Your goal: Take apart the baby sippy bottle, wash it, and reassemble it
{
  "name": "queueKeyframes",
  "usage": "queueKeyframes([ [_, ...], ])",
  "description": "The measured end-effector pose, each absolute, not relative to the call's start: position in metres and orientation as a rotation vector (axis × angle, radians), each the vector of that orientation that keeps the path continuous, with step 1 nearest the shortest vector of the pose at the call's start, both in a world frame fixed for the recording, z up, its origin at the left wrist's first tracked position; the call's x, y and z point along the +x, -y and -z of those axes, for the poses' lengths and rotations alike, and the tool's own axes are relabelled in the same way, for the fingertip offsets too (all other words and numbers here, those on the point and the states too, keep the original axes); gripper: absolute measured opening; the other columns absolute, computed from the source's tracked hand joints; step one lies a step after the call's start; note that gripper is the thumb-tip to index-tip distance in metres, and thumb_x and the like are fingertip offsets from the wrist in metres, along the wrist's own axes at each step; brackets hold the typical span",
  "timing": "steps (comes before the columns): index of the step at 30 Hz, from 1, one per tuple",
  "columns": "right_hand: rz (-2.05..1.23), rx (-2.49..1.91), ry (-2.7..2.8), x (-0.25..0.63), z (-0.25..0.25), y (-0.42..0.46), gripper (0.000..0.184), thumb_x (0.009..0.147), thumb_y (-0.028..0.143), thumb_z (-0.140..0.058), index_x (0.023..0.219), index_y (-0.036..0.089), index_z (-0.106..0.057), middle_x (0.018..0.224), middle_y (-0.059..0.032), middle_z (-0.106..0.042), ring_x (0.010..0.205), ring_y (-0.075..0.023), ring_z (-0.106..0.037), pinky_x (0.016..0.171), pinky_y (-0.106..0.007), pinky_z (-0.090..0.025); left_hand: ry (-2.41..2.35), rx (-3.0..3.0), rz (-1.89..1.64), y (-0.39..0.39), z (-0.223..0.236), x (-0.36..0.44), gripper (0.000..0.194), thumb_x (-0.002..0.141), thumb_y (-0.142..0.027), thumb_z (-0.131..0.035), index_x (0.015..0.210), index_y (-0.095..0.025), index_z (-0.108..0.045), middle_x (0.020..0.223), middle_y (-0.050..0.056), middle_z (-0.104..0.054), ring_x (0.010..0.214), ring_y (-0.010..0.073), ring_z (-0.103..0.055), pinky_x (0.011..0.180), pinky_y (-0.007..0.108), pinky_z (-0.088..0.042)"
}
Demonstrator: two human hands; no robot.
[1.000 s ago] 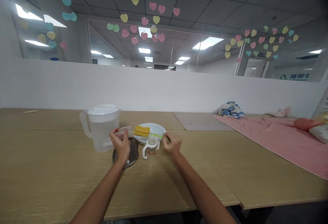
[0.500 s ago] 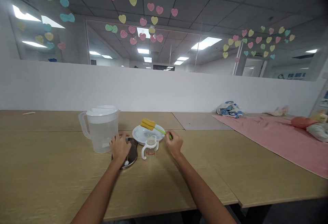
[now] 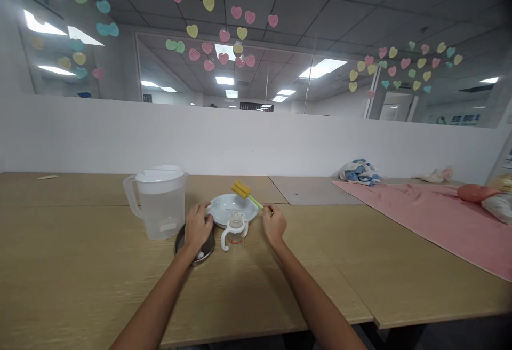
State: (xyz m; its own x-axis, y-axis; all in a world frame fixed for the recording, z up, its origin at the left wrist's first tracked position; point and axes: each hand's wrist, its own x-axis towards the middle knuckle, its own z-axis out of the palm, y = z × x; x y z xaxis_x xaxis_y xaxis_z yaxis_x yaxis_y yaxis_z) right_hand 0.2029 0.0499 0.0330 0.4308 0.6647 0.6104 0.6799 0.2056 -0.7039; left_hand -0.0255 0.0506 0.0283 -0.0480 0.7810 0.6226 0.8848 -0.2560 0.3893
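My right hand (image 3: 274, 223) is closed round the green handle of a bottle brush with a yellow sponge head (image 3: 241, 189). The brush tilts up to the left, its head above the far part of a white dish (image 3: 216, 208). My left hand (image 3: 199, 229) hangs over a dark metal tray (image 3: 180, 243), fingers and thumb apart, the tips by the dish's left rim. Whether they touch the rim I cannot tell. A small white piece (image 3: 200, 255) lies in the tray, partly hidden by my hand. Between my hands stands a clear baby bottle (image 3: 236, 236) with white handles.
A lidded translucent pitcher (image 3: 162, 203) stands left of the tray. Far right, a pink cloth (image 3: 432, 222) covers part of the wooden table (image 3: 100, 286), with a crumpled blue-and-white cloth (image 3: 359, 172) at the back. A low white wall (image 3: 256, 142) runs behind.
My left hand has moved right and slightly forward, from the tray's far left edge to near the dish's rim. The brush head has shifted right and a little up.
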Motion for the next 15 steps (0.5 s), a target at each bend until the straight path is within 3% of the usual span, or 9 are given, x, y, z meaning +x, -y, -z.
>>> queueKeyframes([
  [5,-0.046,-1.523,1.170,0.208,-0.026,-0.057,0.032,0.077,0.031,-0.038,0.076,0.021,-0.068,0.070,-0.0025,-0.066,0.062,-0.0165,-0.054,0.052,-0.023,-0.027,1.724,-2.458,0.979,-0.087,-0.044,0.005,0.034,0.080,-0.013,-0.037,0.102,-0.018,-0.063,0.110,0.007,-0.064,0.106,0.0204,-0.055,0.096,0.036,-0.038],
  [11,-0.031,-1.495,1.155,0.211,-0.022,-0.062,0.033,0.077,0.031,-0.036,0.073,0.021,-0.067,0.068,-0.0034,-0.066,0.060,-0.0170,-0.055,0.051,-0.024,-0.028,1.870,-2.550,0.789,-0.120,-0.045,0.032,0.024,0.061,-0.013,-0.059,0.083,-0.019,-0.067,0.090,0.009,-0.070,0.084,0.0255,-0.064,0.075,0.036,-0.047],
  [15,-0.028,-1.514,1.178,0.209,-0.021,-0.064,0.032,0.077,0.031,-0.038,0.072,0.021,-0.067,0.066,-0.0030,-0.065,0.059,-0.0165,-0.054,0.050,-0.023,-0.028,1.928,-2.498,0.822,-0.118,-0.039,0.030,0.015,0.062,-0.017,-0.058,0.076,-0.018,-0.064,0.088,0.010,-0.069,0.080,0.0236,-0.063,0.070,0.033,-0.046],
])
